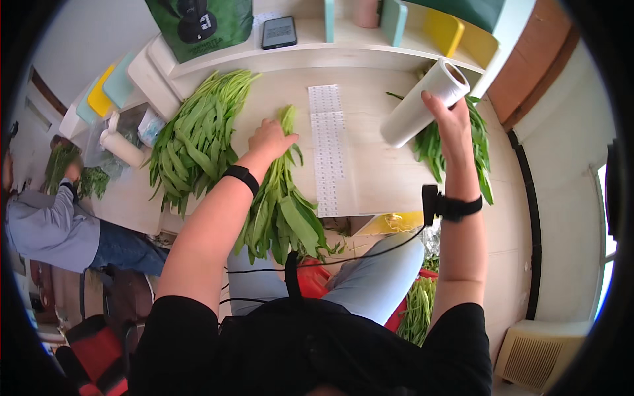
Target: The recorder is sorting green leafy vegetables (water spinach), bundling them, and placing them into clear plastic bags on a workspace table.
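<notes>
My left hand (270, 141) is closed around the stems of a bunch of leafy greens (292, 213); the stem ends show between thumb and fingers. Its long leaves hang over the table's front edge above my lap. In my right hand (451, 119) is a roll of clear plastic film or bags (413, 111), held tilted above the right side of the table. The roll's hollow core faces up and away. Between my hands, a strip of printed label sheets (327, 143) lies flat on the pale wooden table (374, 163).
A large heap of greens (198, 138) lies at left, with more greens (478, 143) behind my right wrist. A phone (279, 33) and a green bag (203, 27) stand on the back shelf. Another person (54, 227) sits at left. A cable (346, 260) crosses my lap.
</notes>
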{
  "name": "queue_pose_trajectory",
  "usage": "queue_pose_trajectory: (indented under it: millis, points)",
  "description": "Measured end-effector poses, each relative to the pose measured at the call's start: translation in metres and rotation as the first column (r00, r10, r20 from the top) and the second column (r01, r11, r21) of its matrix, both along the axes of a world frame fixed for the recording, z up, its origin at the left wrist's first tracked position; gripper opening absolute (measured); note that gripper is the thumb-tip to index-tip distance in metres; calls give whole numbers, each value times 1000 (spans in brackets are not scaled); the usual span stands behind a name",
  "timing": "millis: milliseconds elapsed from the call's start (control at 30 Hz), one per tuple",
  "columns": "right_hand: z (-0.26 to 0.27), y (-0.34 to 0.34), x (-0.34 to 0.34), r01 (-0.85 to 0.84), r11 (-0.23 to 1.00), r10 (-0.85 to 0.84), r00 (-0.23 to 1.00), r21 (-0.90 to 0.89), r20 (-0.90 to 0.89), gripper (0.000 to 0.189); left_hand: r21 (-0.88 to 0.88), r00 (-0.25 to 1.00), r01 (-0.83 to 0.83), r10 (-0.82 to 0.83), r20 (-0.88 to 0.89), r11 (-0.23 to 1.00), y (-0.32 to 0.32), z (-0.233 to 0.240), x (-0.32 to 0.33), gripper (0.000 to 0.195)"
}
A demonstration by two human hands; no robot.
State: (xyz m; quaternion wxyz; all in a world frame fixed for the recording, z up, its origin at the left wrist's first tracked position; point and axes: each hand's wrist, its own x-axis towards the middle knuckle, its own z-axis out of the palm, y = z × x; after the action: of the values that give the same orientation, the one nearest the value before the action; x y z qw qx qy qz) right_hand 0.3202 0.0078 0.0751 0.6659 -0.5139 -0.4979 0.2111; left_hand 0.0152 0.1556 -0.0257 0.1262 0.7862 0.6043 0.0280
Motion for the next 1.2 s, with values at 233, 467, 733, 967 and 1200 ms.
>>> queue_pose_trajectory:
  millis: [233,467,733,967,1200]
  points:
    - [-22,-84,-61,-351,936,325,857,9,-401,55,174,789,215,-276,549,961,-51,38,-1,55]
    - [-40,-119,-127,-505,831,550,683,233,-480,60,-245,353,806,-106,929,540,-198,79,-5,83]
    - [-65,-134,-174,-343,917,397,760,202,-515,66,295,621,373,-473,625,880,-234,75,-7,58]
    - [-69,-140,-200,-273,929,369,640,249,-674,51,427,565,319,-531,632,846,-236,60,-20,38]
    - [-94,-133,-206,-170,971,238,634,167,-736,53,639,630,376,-691,354,671,-232,59,-9,10]
